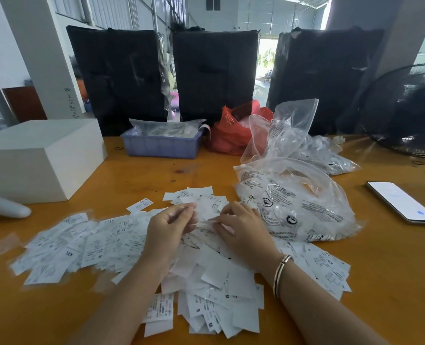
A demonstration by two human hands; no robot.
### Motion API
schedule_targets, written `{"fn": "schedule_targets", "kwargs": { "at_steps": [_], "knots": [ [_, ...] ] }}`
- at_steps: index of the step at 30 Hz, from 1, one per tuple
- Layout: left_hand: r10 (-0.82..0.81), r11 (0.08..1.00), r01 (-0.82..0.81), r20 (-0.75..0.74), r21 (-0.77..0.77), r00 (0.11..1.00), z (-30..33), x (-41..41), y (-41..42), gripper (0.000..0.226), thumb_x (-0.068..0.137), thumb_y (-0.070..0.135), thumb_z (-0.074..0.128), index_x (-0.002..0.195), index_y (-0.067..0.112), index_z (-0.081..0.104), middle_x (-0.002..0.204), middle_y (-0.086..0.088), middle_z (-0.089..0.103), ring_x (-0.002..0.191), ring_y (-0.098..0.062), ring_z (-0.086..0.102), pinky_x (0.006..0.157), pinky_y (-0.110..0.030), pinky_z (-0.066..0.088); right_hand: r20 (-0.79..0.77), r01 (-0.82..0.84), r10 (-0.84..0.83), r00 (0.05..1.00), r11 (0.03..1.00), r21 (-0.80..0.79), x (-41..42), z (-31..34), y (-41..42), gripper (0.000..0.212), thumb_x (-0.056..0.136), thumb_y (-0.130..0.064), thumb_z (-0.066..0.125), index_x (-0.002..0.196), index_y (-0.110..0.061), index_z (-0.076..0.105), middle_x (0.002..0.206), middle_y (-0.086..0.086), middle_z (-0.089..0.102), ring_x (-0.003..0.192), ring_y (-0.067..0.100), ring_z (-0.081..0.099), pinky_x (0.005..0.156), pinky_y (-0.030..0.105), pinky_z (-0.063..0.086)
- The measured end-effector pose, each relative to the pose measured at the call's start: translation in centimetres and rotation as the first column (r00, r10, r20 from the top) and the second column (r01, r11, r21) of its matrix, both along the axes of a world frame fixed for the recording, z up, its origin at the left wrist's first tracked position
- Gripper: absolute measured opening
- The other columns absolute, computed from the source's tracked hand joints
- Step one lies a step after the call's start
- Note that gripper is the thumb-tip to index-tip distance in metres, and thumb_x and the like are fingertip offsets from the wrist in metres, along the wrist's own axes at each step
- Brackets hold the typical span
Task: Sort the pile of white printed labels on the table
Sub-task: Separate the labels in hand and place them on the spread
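A wide pile of white printed labels (pixel 206 277) covers the near middle of the wooden table (pixel 393 270), with size letters such as S, M and XXL on some. A looser spread of labels (pixel 82 242) fans out to the left. My left hand (pixel 167 226) sits over the centre of the pile with its fingers curled, pinching a label at the fingertips. My right hand (pixel 241 226), with a bracelet on the wrist, lies just to its right, fingers bent down onto the labels and gripping the same small bunch.
Clear printed plastic bags (pixel 298 197) lie right of the pile. A phone (pixel 403 201) is at the far right, a white box (pixel 42 158) at the left, a blue tray (pixel 161 144) and red bag (pixel 233 130) behind. A fan (pixel 405 110) stands back right.
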State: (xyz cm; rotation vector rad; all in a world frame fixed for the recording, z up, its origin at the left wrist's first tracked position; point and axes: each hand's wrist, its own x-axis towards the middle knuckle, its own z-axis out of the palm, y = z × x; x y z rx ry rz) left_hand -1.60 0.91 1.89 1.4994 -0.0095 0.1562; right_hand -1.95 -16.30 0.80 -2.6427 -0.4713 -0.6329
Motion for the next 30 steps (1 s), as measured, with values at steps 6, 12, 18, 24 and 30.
{"fn": "schedule_targets", "kwargs": {
  "at_steps": [6, 12, 18, 24, 30],
  "knots": [
    [-0.11, 0.981, 0.104, -0.027, -0.165, 0.994, 0.6, -0.4, 0.1, 0.014, 0.079, 0.019, 0.067, 0.08, 0.027, 0.079, 0.081, -0.005, 0.075, 0.073, -0.012, 0.071, 0.064, -0.019, 0.055, -0.07, 0.011, 0.063, 0.996, 0.665, 0.747, -0.3, 1.3, -1.4, 0.05, 0.08, 0.011, 0.06, 0.073, -0.036, 0.07, 0.097, -0.006, 0.054, 0.083, 0.009, 0.053, 0.073, 0.017, 0.046],
    [-0.105, 0.991, 0.104, -0.006, -0.087, 0.994, 0.6, -0.6, -0.3, 0.018, 0.085, 0.011, 0.067, 0.083, 0.026, 0.077, 0.084, 0.0, 0.076, 0.077, -0.011, 0.071, 0.065, -0.015, 0.054, -0.067, -0.056, 0.402, 0.913, 0.286, 0.957, -1.1, 1.5, -1.5, 0.034, 0.09, -0.009, 0.046, 0.088, -0.022, 0.077, 0.09, 0.0, 0.073, 0.081, 0.02, 0.068, 0.067, 0.021, 0.051],
    [-0.058, 0.997, 0.054, 0.075, 0.054, 0.995, 0.3, -0.5, -0.2, 0.019, 0.086, 0.01, 0.067, 0.089, 0.027, 0.074, 0.084, 0.009, 0.075, 0.079, -0.008, 0.071, 0.065, -0.012, 0.053, -0.148, -0.031, 0.388, 0.909, 0.419, 0.907, -1.4, 1.4, -0.1, 0.024, 0.092, -0.005, 0.055, 0.096, -0.025, 0.068, 0.1, -0.001, 0.069, 0.079, 0.016, 0.07, 0.063, 0.018, 0.052],
    [-0.012, 0.972, -0.036, 0.204, 0.231, 0.979, -0.1, -0.3, -0.1, 0.017, 0.088, 0.014, 0.066, 0.098, 0.027, 0.072, 0.083, 0.017, 0.073, 0.08, -0.003, 0.069, 0.071, -0.015, 0.055, -0.193, 0.024, 0.426, 0.884, 0.371, 0.928, -1.3, 1.6, -0.2, 0.033, 0.091, 0.0, 0.054, 0.12, -0.018, 0.051, 0.094, 0.01, 0.064, 0.071, 0.023, 0.07, 0.056, 0.022, 0.051],
    [0.02, 0.952, -0.096, 0.252, 0.291, 0.967, 0.0, -0.3, -0.2, 0.016, 0.088, 0.015, 0.067, 0.101, 0.023, 0.072, 0.09, 0.014, 0.072, 0.083, -0.002, 0.069, 0.072, -0.015, 0.056, -0.236, 0.02, 0.424, 0.874, 0.455, 0.89, -1.3, 1.3, 0.0, 0.032, 0.091, -0.002, 0.056, 0.107, -0.03, 0.058, 0.101, 0.01, 0.064, 0.07, 0.018, 0.071, 0.059, 0.02, 0.052]
  ]
}}
